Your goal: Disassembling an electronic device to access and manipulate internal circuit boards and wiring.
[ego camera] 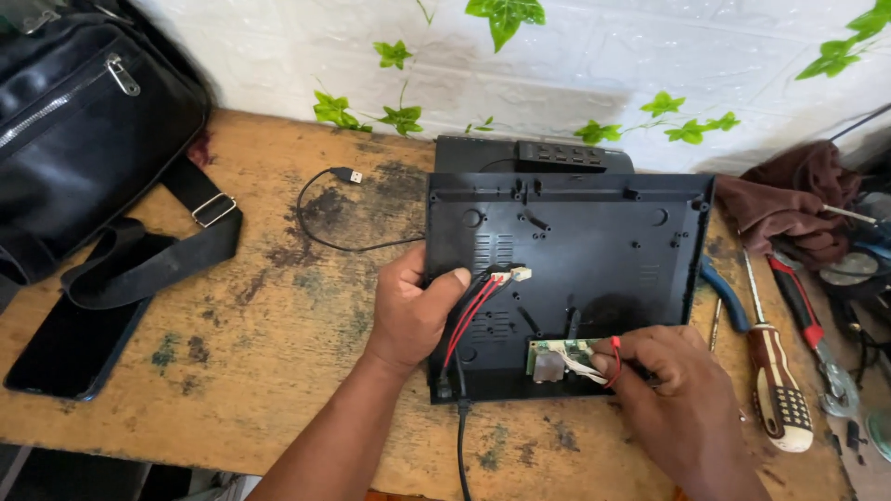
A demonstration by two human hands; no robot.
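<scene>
A black plastic device casing (594, 232) lies open-side up on a worn wooden table (278, 371). My left hand (413, 311) grips its left edge and pinches a bundle of red and black wires (473, 301) ending in a white connector (520, 274). My right hand (673, 376) rests at the casing's front right and pinches thin red and white wires beside a small green circuit board (555, 357) lying inside the casing. A black cable (461, 436) runs from the casing toward me.
A black shoulder bag (83, 121) with a strap sits at the back left, a dark phone (70, 348) in front of it. A black USB cable (320, 209) lies behind my left hand. Screwdrivers (775, 371), pliers and a brown cloth (789, 199) crowd the right side.
</scene>
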